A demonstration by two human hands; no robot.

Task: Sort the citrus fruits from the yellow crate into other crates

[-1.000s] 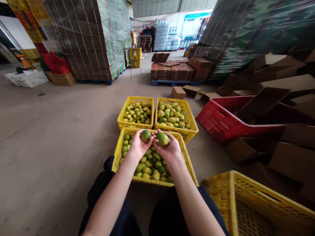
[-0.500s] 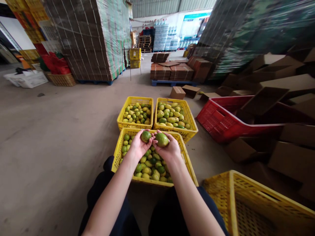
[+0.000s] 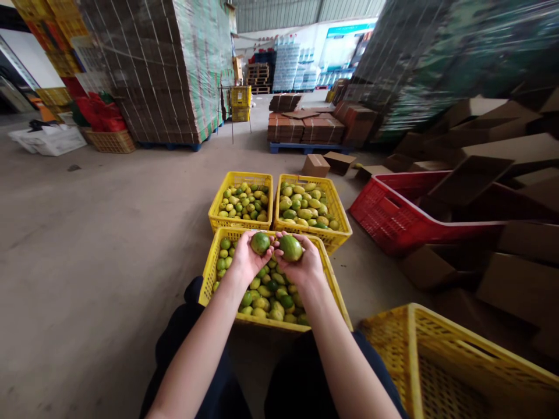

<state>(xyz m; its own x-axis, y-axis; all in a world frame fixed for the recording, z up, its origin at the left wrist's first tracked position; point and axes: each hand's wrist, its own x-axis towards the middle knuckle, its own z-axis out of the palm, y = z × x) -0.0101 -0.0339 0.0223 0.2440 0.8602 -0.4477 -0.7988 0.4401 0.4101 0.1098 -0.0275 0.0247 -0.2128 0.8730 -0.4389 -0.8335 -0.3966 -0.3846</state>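
My left hand (image 3: 244, 262) is closed around a small, round green lemon (image 3: 261, 243), palm up. In my right hand (image 3: 308, 267) rests a larger, oval green lemon (image 3: 290, 248), with the fingers curled beneath it. Both hands are side by side, fingertips nearly meeting, above a yellow plastic crate (image 3: 271, 322). Inside that crate lie many yellow and green lemons (image 3: 261, 303), partly hidden by my forearms.
Behind stand two more yellow crates of lemons, one left (image 3: 239, 223) and one right (image 3: 305, 230). Another yellow crate (image 3: 408, 337) is at lower right. A red crate (image 3: 384, 215) and cardboard boxes (image 3: 506, 273) crowd the right side. Bundled cardboard (image 3: 323, 129) sits on a blue pallet.
Both hands keep hold of their lemons over the crate. The right-hand lemon appears slightly turned and a touch farther right; otherwise little has moved.
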